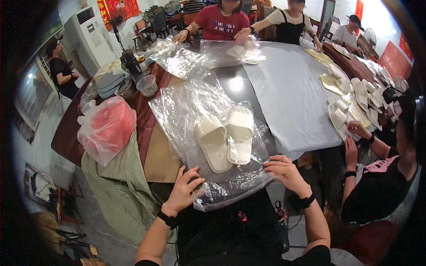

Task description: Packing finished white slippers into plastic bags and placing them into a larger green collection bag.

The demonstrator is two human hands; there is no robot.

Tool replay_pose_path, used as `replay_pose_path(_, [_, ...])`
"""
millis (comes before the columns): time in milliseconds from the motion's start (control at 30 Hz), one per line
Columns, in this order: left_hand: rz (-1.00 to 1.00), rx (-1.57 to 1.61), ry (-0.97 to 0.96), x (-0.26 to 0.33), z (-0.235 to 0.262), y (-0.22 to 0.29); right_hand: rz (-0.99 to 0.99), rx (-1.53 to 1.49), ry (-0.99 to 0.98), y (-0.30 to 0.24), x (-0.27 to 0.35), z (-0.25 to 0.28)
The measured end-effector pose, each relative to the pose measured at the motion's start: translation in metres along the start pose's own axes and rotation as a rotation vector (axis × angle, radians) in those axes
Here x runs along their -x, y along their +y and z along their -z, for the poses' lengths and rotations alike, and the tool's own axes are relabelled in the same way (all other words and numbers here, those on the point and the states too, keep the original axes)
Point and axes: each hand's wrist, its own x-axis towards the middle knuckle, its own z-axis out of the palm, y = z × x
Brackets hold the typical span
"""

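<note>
While the left hand (183, 190) and right hand (287, 174) rest fingers (277, 163) on clear plastic (224, 187), grip unclear, a red bundle (110, 126) sits leftward.

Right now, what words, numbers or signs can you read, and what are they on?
Red shirt: pale lettering on the chest; I won't copy it out.
Red wall banner: yellowish markings, too blurred to read.
Left slipper: tiny mark on the sole, too small to read.
White cabinet: small dark panel, too small to read.
</note>
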Motion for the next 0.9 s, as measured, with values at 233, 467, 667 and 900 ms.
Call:
replay_pose_path(233, [0.282,0.251,0.317,-0.005,-0.015,-0.009,-0.353,-0.292,0.328,0.008,-0.004,-0.029])
replay_pose_path(467, [0.364,0.117,0.404,-0.015,-0.021,0.000,-0.574,-0.062,0.407,-0.004,-0.028,-0.044])
replay_pose_path(667, [0.295,-0.091,0.334,-0.022,-0.018,0.009,-0.577,0.189,0.258,0.006,-0.039,-0.046])
replay_pose_path(900, [0.017,-0.615,0.077,-0.051,-0.012,0.049,-0.312,0.373,0.300,0.006,-0.039,-0.052])
